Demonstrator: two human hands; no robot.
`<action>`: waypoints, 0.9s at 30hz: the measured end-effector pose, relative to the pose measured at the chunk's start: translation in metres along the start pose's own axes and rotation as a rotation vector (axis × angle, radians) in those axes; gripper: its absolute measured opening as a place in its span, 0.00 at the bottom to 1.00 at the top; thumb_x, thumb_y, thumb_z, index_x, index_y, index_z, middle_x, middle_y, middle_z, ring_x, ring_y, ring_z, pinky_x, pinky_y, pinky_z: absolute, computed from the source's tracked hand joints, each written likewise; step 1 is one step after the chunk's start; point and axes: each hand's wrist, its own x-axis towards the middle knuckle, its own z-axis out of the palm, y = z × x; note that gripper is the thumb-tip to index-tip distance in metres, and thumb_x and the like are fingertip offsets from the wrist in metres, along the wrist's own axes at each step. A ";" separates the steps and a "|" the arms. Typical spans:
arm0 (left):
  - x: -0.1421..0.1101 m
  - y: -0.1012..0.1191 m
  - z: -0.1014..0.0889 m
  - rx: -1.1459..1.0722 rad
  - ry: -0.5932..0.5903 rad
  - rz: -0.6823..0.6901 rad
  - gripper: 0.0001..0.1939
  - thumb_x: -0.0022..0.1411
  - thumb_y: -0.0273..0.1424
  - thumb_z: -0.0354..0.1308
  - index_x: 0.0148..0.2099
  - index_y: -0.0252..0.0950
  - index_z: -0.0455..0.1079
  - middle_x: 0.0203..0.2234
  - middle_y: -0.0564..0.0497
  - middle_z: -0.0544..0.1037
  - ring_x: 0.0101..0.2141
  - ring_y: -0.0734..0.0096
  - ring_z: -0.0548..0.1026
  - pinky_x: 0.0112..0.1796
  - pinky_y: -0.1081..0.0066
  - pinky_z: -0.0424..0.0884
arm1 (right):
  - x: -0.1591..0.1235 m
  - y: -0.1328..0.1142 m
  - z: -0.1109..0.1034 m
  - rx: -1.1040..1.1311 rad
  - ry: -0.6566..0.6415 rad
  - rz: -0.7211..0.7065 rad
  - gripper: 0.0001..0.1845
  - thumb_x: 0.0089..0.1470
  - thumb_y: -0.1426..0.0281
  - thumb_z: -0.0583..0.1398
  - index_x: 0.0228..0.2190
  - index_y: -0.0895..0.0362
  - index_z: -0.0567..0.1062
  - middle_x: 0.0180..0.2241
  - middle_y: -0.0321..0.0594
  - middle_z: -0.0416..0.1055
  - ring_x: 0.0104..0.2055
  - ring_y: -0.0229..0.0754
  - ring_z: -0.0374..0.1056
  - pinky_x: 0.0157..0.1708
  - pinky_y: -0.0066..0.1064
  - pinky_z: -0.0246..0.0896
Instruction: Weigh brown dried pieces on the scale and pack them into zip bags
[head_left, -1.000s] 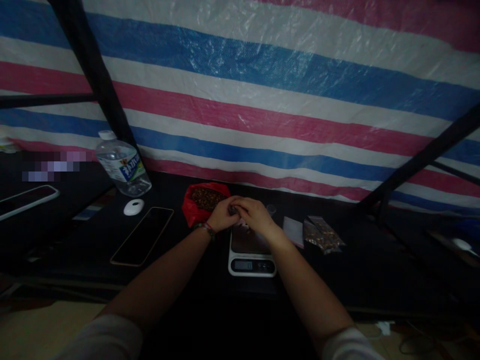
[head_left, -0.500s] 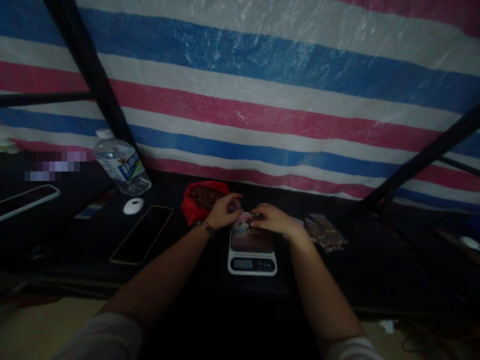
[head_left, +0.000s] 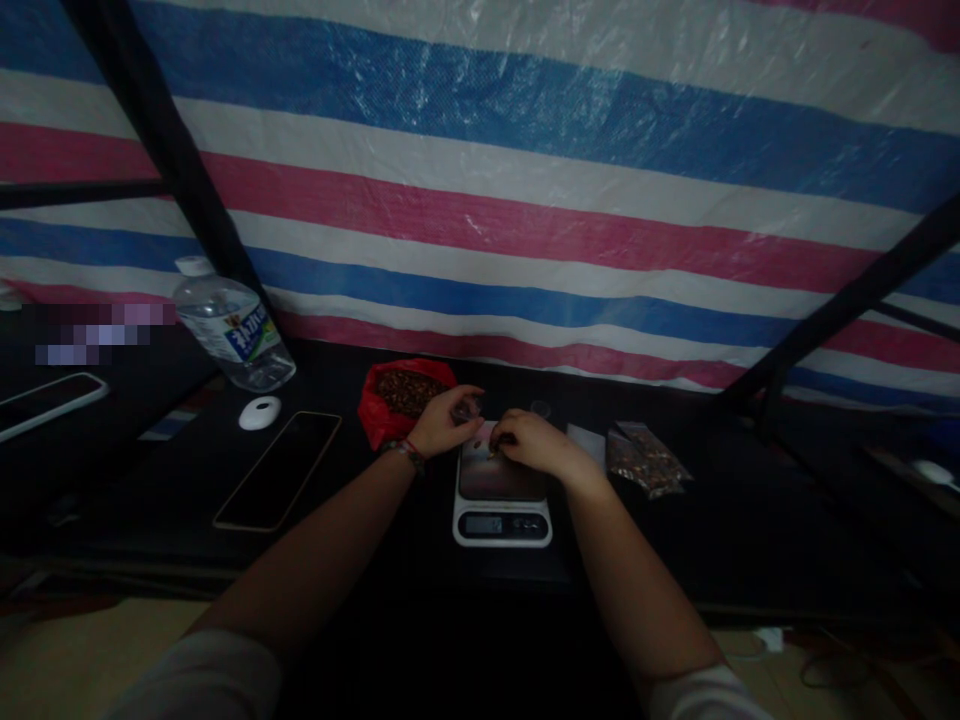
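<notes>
A small clear plastic cup (head_left: 466, 410) is in my left hand (head_left: 441, 425), the thumb and fingers closed round its side. My right hand (head_left: 529, 438) is over the steel plate of a white digital scale (head_left: 502, 528), its fingers curled together and pointing down at the plate. A few small dark pieces (head_left: 493, 455) show by the right fingertips; whether the fingers grip any is hidden. Left of the cup, a red plastic bag (head_left: 373, 405) stands open, full of small brown bean-like pieces (head_left: 407, 392). The scale's display is lit, but I cannot read its digits.
Right of the scale lie a white paper or packet (head_left: 587, 443) and clear zip bags of small brown pieces (head_left: 646, 460). A small clear round piece (head_left: 540, 408) is behind my right hand. Leftward are a phone (head_left: 279, 472), a white oval case (head_left: 259, 413) and a plastic bottle (head_left: 238, 335).
My right hand has drawn its fingers in closer together over the scale plate, and fewer dark pieces show there. My left hand still holds the cup. The view has shifted slightly.
</notes>
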 end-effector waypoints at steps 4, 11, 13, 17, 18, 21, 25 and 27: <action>0.000 0.001 0.000 0.009 -0.009 -0.017 0.22 0.52 0.30 0.58 0.51 0.34 0.66 0.31 0.51 0.74 0.32 0.71 0.73 0.34 0.72 0.69 | 0.001 -0.005 0.000 -0.053 0.007 0.039 0.13 0.45 0.83 0.57 0.31 0.59 0.78 0.32 0.41 0.70 0.35 0.38 0.66 0.38 0.27 0.59; 0.000 -0.001 0.001 0.037 -0.025 0.001 0.22 0.52 0.29 0.58 0.50 0.34 0.65 0.31 0.51 0.74 0.32 0.71 0.73 0.35 0.72 0.69 | 0.003 0.000 0.002 -0.076 0.041 0.062 0.11 0.45 0.83 0.58 0.31 0.60 0.77 0.33 0.42 0.69 0.36 0.38 0.66 0.38 0.27 0.58; 0.000 0.000 0.000 0.044 -0.031 0.007 0.22 0.52 0.30 0.58 0.50 0.33 0.65 0.31 0.51 0.74 0.32 0.71 0.73 0.34 0.71 0.69 | 0.003 0.003 0.001 -0.046 0.067 0.047 0.12 0.44 0.83 0.58 0.30 0.60 0.76 0.33 0.41 0.70 0.37 0.38 0.66 0.39 0.28 0.58; 0.000 0.006 -0.002 0.090 -0.079 0.033 0.22 0.52 0.31 0.58 0.50 0.33 0.66 0.32 0.50 0.75 0.32 0.70 0.73 0.36 0.70 0.69 | 0.004 0.003 -0.008 0.048 0.204 0.010 0.11 0.44 0.83 0.58 0.31 0.59 0.76 0.33 0.39 0.69 0.36 0.38 0.65 0.37 0.28 0.59; 0.000 0.008 -0.002 0.105 -0.092 0.043 0.22 0.51 0.31 0.59 0.50 0.33 0.66 0.32 0.50 0.75 0.33 0.69 0.74 0.37 0.70 0.69 | 0.005 0.001 -0.011 0.077 0.253 0.002 0.11 0.45 0.82 0.58 0.31 0.58 0.76 0.33 0.39 0.69 0.36 0.37 0.65 0.37 0.28 0.59; 0.000 0.012 -0.001 0.135 -0.114 0.070 0.21 0.50 0.32 0.60 0.48 0.34 0.66 0.35 0.49 0.75 0.35 0.67 0.74 0.38 0.69 0.69 | 0.011 -0.011 -0.016 0.151 0.356 -0.046 0.10 0.46 0.81 0.58 0.30 0.58 0.75 0.33 0.39 0.68 0.36 0.37 0.65 0.36 0.28 0.60; -0.001 0.013 0.001 0.147 -0.122 0.075 0.16 0.47 0.29 0.59 0.41 0.34 0.68 0.35 0.49 0.75 0.36 0.66 0.73 0.38 0.68 0.69 | 0.021 -0.027 -0.014 0.173 0.367 -0.100 0.10 0.47 0.81 0.58 0.30 0.58 0.75 0.33 0.38 0.68 0.36 0.37 0.65 0.37 0.28 0.60; 0.000 0.013 0.002 0.139 -0.105 0.082 0.17 0.46 0.28 0.59 0.42 0.34 0.68 0.36 0.49 0.75 0.37 0.66 0.74 0.39 0.68 0.69 | 0.023 -0.030 -0.010 0.164 0.352 -0.111 0.10 0.48 0.81 0.59 0.32 0.58 0.76 0.34 0.39 0.69 0.38 0.37 0.65 0.39 0.29 0.60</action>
